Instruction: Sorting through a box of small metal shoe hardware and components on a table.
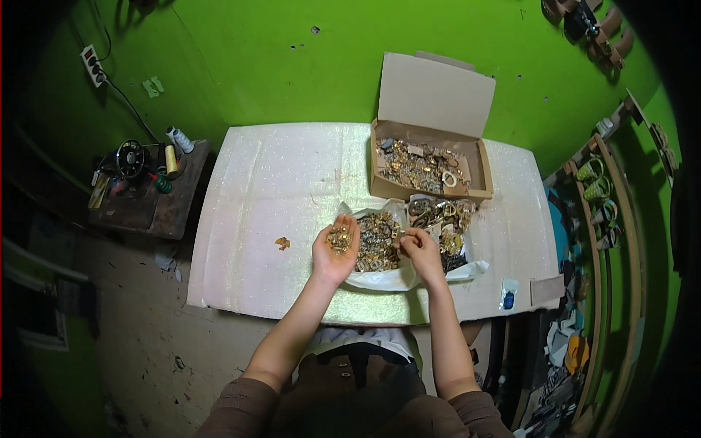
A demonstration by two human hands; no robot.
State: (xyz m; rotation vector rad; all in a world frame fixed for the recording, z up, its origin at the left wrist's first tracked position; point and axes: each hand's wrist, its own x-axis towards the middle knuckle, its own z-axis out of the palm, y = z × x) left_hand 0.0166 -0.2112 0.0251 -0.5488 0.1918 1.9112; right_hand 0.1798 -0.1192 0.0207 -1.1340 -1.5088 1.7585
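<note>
My left hand is turned palm up and cupped around a small heap of gold-coloured metal pieces. It is over the left edge of an opened white plastic bag filled with small gold and silver metal fittings. At that bag's right side, my right hand has its thumb and fingers pinched together. Whatever they grip is too small to make out. Just beyond the right hand lies a second pile, of mixed buckles and metal trims, also on white plastic.
Behind the bags an open cardboard box holds more metal pieces, its lid raised against the green wall. An orange-brown scrap lies on the table to the left. A small packet sits near the front right corner. Beyond the left edge stands a sewing machine.
</note>
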